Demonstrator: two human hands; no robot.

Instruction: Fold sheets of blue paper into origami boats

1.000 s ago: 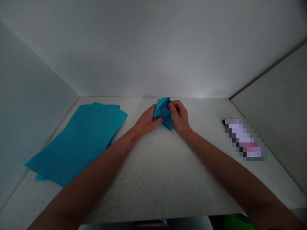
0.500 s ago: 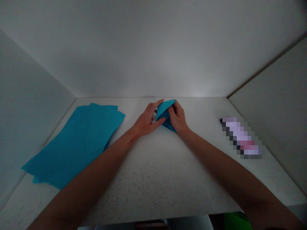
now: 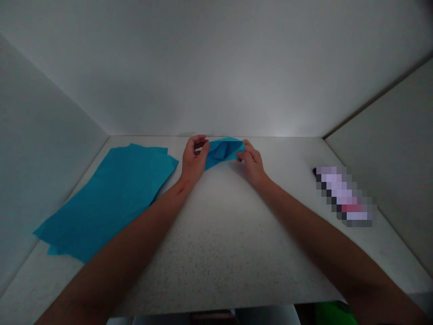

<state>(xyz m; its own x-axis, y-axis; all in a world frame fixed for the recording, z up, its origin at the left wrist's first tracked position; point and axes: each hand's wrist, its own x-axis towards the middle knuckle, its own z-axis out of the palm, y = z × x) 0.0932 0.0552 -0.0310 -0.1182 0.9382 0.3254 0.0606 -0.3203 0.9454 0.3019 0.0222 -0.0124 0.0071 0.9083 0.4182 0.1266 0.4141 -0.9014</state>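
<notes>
A folded piece of blue paper (image 3: 223, 151) is stretched between my two hands, close to the back wall. Its middle gapes, with creased inner folds showing darker. My left hand (image 3: 195, 155) pinches its left end between thumb and curled fingers. At the right end, my right hand (image 3: 251, 158) grips the edge with thumb and fingers. Some fingertips of both hands are hidden behind the paper or behind the hands.
Several loose blue paper sheets (image 3: 111, 198) lie overlapped on the left of the white speckled table (image 3: 216, 253). On the right lies a blurred-out, phone-like object (image 3: 343, 196). White walls (image 3: 216, 67) enclose the back and sides. Something green (image 3: 333, 313) shows below the front edge.
My left hand has moved left and turned, now pinching the paper's end. The paper has gone from a pointed, cone-like shape to a wider, opened band between the hands.
</notes>
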